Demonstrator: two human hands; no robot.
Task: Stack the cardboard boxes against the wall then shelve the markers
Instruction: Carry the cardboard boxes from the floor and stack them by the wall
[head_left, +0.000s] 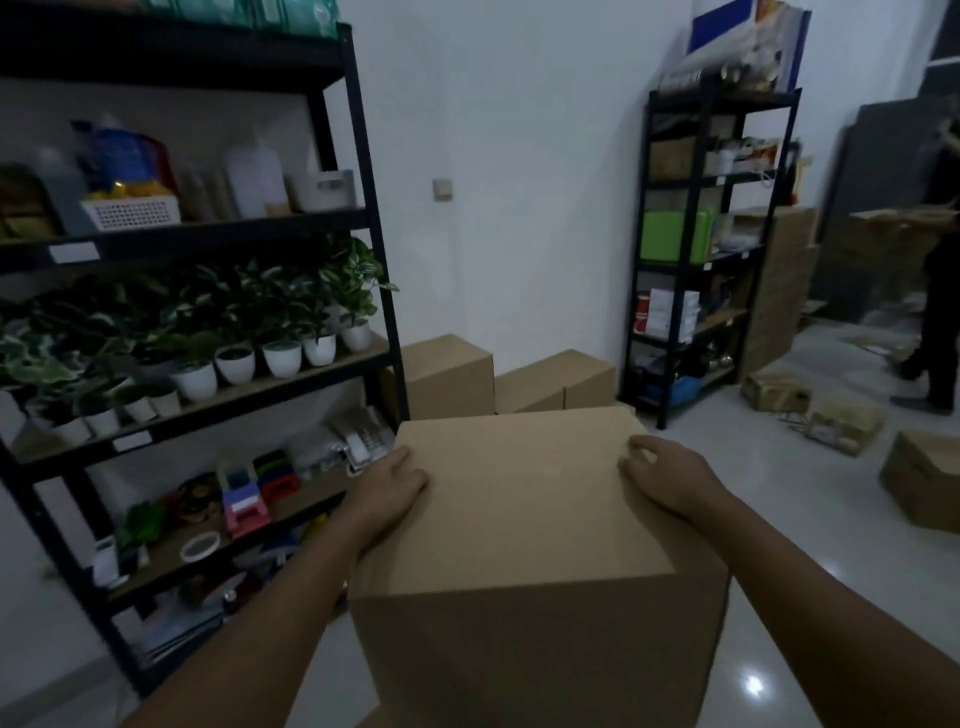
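I hold a large closed cardboard box (524, 519) in front of me, above the floor. My left hand (387, 491) presses on its top left edge and my right hand (667, 475) grips its top right edge. Ahead, against the white wall, two more cardboard boxes stand on the floor: a taller one (447, 376) on the left and a lower one (556, 382) beside it. No markers can be made out in the dim, blurred view.
A black shelf unit (358, 171) with potted plants (280, 322) and stationery stands on the left. A second black rack (711, 249) stands right of the wall boxes. Loose cardboard boxes (919, 478) lie on the floor at right, where another person (940, 312) stands.
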